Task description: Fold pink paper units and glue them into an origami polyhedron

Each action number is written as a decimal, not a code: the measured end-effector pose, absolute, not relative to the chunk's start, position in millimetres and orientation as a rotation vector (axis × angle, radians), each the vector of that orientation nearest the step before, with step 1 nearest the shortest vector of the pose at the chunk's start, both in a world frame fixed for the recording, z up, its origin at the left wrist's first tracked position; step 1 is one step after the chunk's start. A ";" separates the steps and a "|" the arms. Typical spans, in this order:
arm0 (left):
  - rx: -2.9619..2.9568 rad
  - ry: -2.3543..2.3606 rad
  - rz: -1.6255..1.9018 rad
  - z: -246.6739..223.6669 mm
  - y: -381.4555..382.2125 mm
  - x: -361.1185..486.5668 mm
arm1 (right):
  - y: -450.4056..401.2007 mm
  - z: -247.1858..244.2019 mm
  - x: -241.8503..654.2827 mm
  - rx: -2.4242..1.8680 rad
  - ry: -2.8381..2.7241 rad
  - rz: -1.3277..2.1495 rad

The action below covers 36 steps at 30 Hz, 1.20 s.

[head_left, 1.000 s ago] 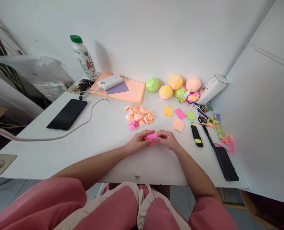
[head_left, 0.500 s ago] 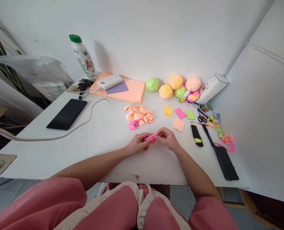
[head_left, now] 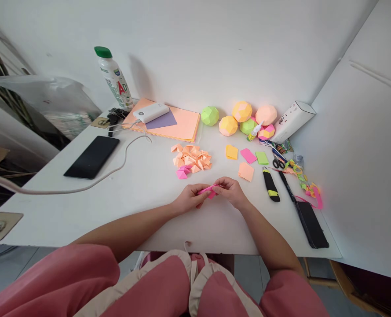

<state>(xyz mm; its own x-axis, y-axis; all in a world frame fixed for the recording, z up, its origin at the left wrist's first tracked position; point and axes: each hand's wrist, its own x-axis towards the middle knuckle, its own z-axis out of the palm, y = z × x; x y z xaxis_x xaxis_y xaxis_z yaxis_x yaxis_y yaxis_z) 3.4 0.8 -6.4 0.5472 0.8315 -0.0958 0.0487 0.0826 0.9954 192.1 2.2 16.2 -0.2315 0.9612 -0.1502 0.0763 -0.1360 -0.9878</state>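
A small piece of pink paper (head_left: 211,192), partly folded, is held between my two hands just above the table. My left hand (head_left: 189,198) pinches its left end, and my right hand (head_left: 230,192) grips the right end with thumb and fingers. Fingers cover much of the paper. Just beyond my hands lies a pile of folded peach paper pieces (head_left: 195,157), with folded pink pieces (head_left: 183,172) at its near left. Stacks of orange paper (head_left: 231,152), pink paper (head_left: 248,155), green paper (head_left: 261,158) and peach paper (head_left: 246,171) lie to the right.
Faceted paper balls, one of them green (head_left: 210,116), line the wall. At right are a cutter (head_left: 271,185), scissors (head_left: 278,164), a pen (head_left: 286,186) and a black phone (head_left: 311,224). A tablet (head_left: 92,157), a white cable (head_left: 83,189), a power bank (head_left: 151,113) and a bottle (head_left: 115,81) stand left.
My right-hand fingers have shifted very slightly on the pink paper. Both hands stay in nearly the same place, and the things on the table have not moved.
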 end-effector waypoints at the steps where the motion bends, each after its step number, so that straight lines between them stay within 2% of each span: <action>1: 1.380 0.831 0.695 -6.3 0.8 3.3 | 2.4 15.9 192.0 -1.240 -1.352 1.468; 20: 1.367 0.831 0.657 -2.6 0.8 2.5 | 0.9 19.4 189.7 -1.242 -1.367 1.426; 31: 1.211 0.880 0.715 -5.5 4.7 4.8 | -3.3 19.1 189.8 -1.275 -1.609 1.203; 36: 1.207 0.835 0.733 -4.6 4.6 5.3 | -4.8 18.2 187.9 -1.275 -1.580 1.268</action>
<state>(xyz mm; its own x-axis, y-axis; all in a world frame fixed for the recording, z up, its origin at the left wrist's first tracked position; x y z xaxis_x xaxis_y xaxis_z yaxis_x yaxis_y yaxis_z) 5.3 4.6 -4.6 0.5094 0.8463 -0.1558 -0.0456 0.2074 0.9772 187.9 -4.8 18.2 -0.2418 0.9695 -0.0403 0.2494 0.0219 -0.9682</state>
